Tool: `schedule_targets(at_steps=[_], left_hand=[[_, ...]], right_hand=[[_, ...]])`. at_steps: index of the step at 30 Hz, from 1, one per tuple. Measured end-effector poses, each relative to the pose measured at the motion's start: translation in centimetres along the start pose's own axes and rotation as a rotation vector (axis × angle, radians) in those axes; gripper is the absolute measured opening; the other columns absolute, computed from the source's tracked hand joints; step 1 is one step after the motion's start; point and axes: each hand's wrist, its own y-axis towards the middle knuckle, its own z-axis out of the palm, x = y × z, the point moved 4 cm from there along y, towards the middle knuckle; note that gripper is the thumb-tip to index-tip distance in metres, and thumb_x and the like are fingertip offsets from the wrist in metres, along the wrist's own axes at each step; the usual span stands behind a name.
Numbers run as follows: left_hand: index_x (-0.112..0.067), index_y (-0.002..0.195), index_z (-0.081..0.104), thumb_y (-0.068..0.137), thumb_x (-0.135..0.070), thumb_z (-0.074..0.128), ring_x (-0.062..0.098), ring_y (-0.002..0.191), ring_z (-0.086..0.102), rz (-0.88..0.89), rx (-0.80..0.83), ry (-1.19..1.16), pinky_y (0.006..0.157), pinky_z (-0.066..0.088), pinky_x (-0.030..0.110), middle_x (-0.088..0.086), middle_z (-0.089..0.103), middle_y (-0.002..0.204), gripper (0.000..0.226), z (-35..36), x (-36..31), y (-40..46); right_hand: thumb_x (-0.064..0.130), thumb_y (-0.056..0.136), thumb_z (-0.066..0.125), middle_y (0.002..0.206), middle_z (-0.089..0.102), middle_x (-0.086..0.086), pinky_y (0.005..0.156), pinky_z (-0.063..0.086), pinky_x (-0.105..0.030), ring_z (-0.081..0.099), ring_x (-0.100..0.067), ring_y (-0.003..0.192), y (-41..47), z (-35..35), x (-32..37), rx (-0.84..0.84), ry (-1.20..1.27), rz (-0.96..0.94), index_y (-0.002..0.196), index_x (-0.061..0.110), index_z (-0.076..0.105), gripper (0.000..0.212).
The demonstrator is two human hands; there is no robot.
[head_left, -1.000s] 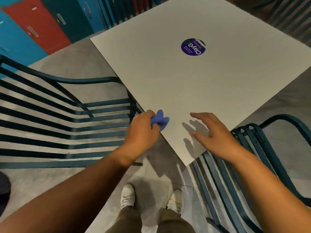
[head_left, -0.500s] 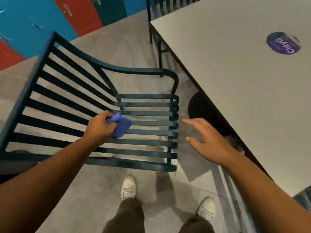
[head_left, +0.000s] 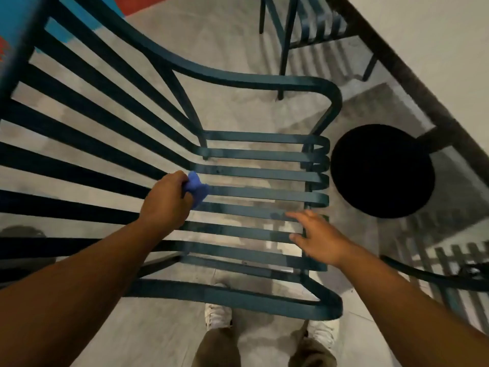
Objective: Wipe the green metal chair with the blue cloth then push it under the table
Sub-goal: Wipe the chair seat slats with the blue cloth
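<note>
Inside left hand (head_left: 166, 200), blue cloth (head_left: 197, 189)

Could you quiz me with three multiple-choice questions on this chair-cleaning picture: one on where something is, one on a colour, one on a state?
1. Where is the blue cloth?
A. on the chair's seat slats
B. on the table
C. on the floor

2. What colour are the shoes?
A. black
B. white
C. red

3. What is the right hand doing?
A. gripping the cloth
B. clenched in a fist
C. open, fingers spread

Answers: 1 A, the left hand presses it against the green chair; 2 B, both are pale white; 3 C, it holds nothing.
</note>
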Motion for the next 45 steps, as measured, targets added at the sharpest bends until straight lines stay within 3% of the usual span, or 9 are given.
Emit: schedule_targets(at_steps=[9, 13, 17, 20, 28, 31, 36, 39, 45], left_hand=[[-0.016, 0.11, 0.062, 0.094, -0.018, 0.068, 0.021, 0.097, 0.052, 0.143, 0.131, 0.339, 0.083, 0.049, 0.038, 0.005, 0.058, 0.107, 0.017, 6.2, 2.8, 1.3], [-0.021, 0.105, 0.061, 0.093, -0.014, 0.068, 0.02, 0.096, 0.052, 0.153, 0.248, 0.384, 0.079, 0.044, 0.032, 0.004, 0.055, 0.104, 0.016, 7.9, 4.9, 0.7], [-0.028, 0.091, 0.06, 0.092, -0.007, 0.068, 0.008, 0.092, 0.056, 0.203, 0.374, 0.276, 0.079, 0.041, 0.017, -0.006, 0.056, 0.092, 0.023, 8.8, 5.9, 0.6], [-0.015, 0.104, 0.067, 0.097, -0.009, 0.059, 0.025, 0.101, 0.061, 0.061, 0.433, 0.345, 0.089, 0.049, 0.035, 0.007, 0.064, 0.107, 0.012, 11.1, 7.2, 0.4], [-0.008, 0.093, 0.068, 0.1, -0.005, 0.046, 0.036, 0.103, 0.062, -0.026, 0.537, 0.037, 0.102, 0.047, 0.046, 0.015, 0.068, 0.104, 0.023, 14.5, 7.4, 0.6], [-0.013, 0.092, 0.061, 0.099, -0.009, 0.057, 0.033, 0.099, 0.059, 0.105, 0.586, -0.007, 0.089, 0.047, 0.033, 0.008, 0.058, 0.099, 0.009, 15.8, 5.5, 0.4], [-0.01, 0.094, 0.064, 0.093, -0.008, 0.069, 0.022, 0.096, 0.057, 0.304, 0.647, 0.143, 0.09, 0.047, 0.031, 0.003, 0.06, 0.104, 0.006, 16.9, 4.6, 0.8], [-0.006, 0.095, 0.071, 0.098, -0.007, 0.056, 0.033, 0.102, 0.063, 0.234, 0.668, 0.163, 0.098, 0.048, 0.045, 0.014, 0.068, 0.107, 0.015, 15.1, 6.2, 1.3], [-0.026, 0.107, 0.069, 0.098, -0.018, 0.065, 0.016, 0.091, 0.058, 0.104, 0.624, 0.442, 0.079, 0.04, 0.027, -0.002, 0.065, 0.103, 0.012, 12.6, 9.6, 2.6]], right_hand=[[0.048, 0.097, 0.06, 0.131, 0.053, 0.005, 0.101, 0.043, -0.041, 0.049, -0.023, 0.119, 5.1, 4.5, -2.0, -0.152, -0.237, -0.12, 0.14, 0.038, 0.053, 0.045], [0.055, 0.097, 0.053, 0.096, 0.068, 0.004, 0.07, 0.049, -0.033, 0.063, -0.02, 0.085, 4.7, 5.8, -1.5, -0.219, -0.347, -0.16, 0.103, 0.032, 0.064, 0.026], [0.077, 0.093, 0.026, 0.08, 0.056, 0.01, 0.067, 0.049, -0.032, 0.054, -0.013, 0.073, 5.3, 7.8, -3.3, -0.03, -0.453, 0.008, 0.086, 0.033, 0.049, 0.05], [0.088, 0.084, 0.013, 0.071, 0.056, 0.011, 0.069, 0.053, -0.035, 0.054, -0.01, 0.068, 6.6, 7.9, -3.7, -0.018, -0.476, 0.058, 0.077, 0.03, 0.051, 0.07], [0.097, 0.076, 0.003, 0.06, 0.054, 0.01, 0.051, 0.033, -0.027, 0.051, -0.007, 0.059, 7.4, 8.5, -4.2, -0.106, -0.519, -0.011, 0.068, 0.03, 0.052, 0.083], [0.097, 0.077, 0.005, 0.058, 0.054, 0.011, 0.051, 0.032, -0.025, 0.051, -0.007, 0.058, 7.3, 8.6, -4.2, -0.148, -0.51, -0.031, 0.066, 0.03, 0.052, 0.082], [0.094, 0.081, 0.016, 0.059, 0.056, 0.01, 0.051, 0.029, -0.022, 0.053, -0.008, 0.059, 7.2, 8.7, -4.2, -0.144, -0.477, -0.032, 0.067, 0.03, 0.053, 0.076], [0.094, 0.08, 0.016, 0.062, 0.057, 0.011, 0.052, 0.03, -0.022, 0.053, -0.008, 0.061, 7.4, 8.7, -4.2, -0.127, -0.467, -0.036, 0.069, 0.03, 0.054, 0.076], [0.098, 0.076, 0.007, 0.065, 0.056, 0.013, 0.052, 0.032, -0.022, 0.052, -0.007, 0.063, 7.5, 8.7, -4.1, -0.146, -0.481, -0.048, 0.07, 0.032, 0.053, 0.08]])
